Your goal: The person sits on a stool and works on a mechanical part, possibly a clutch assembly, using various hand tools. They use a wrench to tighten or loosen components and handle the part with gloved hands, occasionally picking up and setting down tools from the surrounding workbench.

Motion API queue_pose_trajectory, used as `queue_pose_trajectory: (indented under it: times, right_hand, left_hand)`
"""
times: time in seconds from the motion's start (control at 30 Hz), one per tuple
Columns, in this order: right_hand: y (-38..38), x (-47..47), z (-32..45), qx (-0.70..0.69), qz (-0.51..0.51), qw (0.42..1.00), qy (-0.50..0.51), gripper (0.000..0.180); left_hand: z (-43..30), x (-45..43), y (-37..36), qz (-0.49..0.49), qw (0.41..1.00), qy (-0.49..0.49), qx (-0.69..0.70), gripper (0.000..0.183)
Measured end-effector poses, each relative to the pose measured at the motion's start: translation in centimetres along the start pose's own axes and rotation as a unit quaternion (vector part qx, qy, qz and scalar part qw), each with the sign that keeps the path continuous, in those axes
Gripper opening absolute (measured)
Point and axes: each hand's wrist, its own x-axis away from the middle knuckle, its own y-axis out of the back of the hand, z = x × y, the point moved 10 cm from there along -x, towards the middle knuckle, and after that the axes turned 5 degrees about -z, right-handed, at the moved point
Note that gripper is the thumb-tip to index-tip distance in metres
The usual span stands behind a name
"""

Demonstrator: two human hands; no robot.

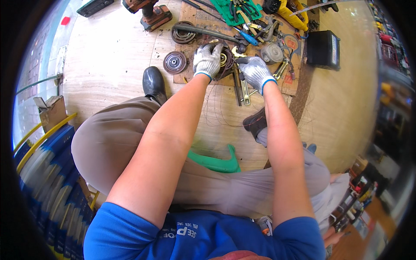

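Observation:
My left hand, in a grey-and-white knit work glove with a blue cuff, grips the left side of a round metal part with brown wire windings. My right hand, gloved alike, is at the right edge of the windings, its fingers curled; whether it pinches wire or a tool is hidden. Loose thin copper wires trail from the part down over the floor. A pulley-like disc lies left of my left hand. Below my right hand is an adjustable wrench, beside a dark bar.
Stained cardboard carries a hammer, a blue-handled screwdriver, a second pulley and a round metal motor. Pliers fill a green tray. A black battery-like box, a cordless drill and a green plastic stool are nearby.

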Motion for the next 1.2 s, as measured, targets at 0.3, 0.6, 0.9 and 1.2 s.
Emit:
queue_pose_trajectory:
  times: [0.3, 0.6, 0.9, 1.2]
  right_hand:
    - [1.0, 0.1, -0.5, -0.011, 0.035, 0.998, 0.050, 0.034]
    - [0.0, -2.0, 0.6, 0.221, 0.028, 0.974, 0.031, 0.024]
    - [-3.2, 1.0, -6.0, -0.443, 0.085, 0.877, -0.167, 0.026]
    - [1.9, -1.7, -0.5, 0.098, -0.003, 0.994, -0.041, 0.040]
  left_hand:
    - [-0.3, 0.0, 0.5, -0.004, 1.000, 0.010, -0.005, 0.049]
    - [0.1, -0.7, 0.1, -0.029, 0.999, -0.037, -0.015, 0.053]
    - [-0.5, 0.2, 0.4, -0.022, 1.000, -0.007, -0.005, 0.051]
    - [0.1, -0.9, 0.3, -0.028, 0.996, -0.074, -0.033, 0.053]
